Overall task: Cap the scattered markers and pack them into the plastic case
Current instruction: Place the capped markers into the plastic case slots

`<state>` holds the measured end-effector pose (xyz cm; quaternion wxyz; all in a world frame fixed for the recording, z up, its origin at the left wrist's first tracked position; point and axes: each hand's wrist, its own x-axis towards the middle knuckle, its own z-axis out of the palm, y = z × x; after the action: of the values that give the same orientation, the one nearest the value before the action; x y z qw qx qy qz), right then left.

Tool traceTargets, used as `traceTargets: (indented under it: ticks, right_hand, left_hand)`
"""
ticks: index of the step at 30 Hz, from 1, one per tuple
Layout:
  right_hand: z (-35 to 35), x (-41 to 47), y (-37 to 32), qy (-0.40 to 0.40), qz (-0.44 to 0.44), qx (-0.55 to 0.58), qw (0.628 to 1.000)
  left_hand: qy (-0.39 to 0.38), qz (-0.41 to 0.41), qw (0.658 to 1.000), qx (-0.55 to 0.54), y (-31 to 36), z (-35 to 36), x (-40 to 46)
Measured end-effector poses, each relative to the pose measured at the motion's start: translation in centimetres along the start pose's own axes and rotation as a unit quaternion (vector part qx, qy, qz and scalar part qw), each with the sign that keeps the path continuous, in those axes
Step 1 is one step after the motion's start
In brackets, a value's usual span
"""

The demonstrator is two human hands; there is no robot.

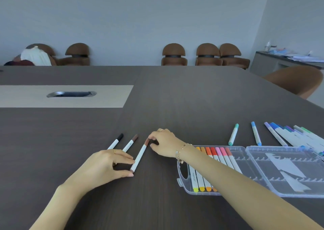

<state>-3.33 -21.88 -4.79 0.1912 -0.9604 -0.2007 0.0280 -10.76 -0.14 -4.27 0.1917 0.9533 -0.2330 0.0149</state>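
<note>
A white marker with reddish-brown caps (140, 156) lies on the dark table. My left hand (107, 166) pinches its near end between thumb and fingers. My right hand (163, 144) pinches its far cap. Just left of it lie a brown-capped marker (130, 143) and a black-capped marker (116, 141). The clear plastic case (273, 191) lies open at the right, with several yellow, orange, red and pink markers (213, 161) in its left half, partly under my right forearm.
A teal marker (233, 134), a light-blue marker (256, 133) and a bunch of blue, purple and green markers (296, 135) lie beyond the case. A pale inset panel with a cable slot (71, 94) is at the far left. Brown chairs (173, 55) line the far wall.
</note>
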Motion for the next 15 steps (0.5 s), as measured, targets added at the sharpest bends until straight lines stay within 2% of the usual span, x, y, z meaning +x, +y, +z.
traceTargets:
  ticks: [8,12,15]
  right_hand:
    - [-0.2,0.9,-0.5,-0.018,0.006,0.005,1.000]
    - [-0.1,0.8,-0.6,-0.023,0.004,-0.012,1.000]
    - [-0.4,0.3,-0.2,-0.017,0.016,0.061,0.998]
  left_hand:
    - [0.027,-0.024,0.999,-0.023,-0.5,-0.5,-0.4]
    - [0.003,-0.004,1.000,-0.024,-0.1,0.2,-0.1]
    - [0.011,0.009,1.000,-0.013,0.4,0.6,0.0]
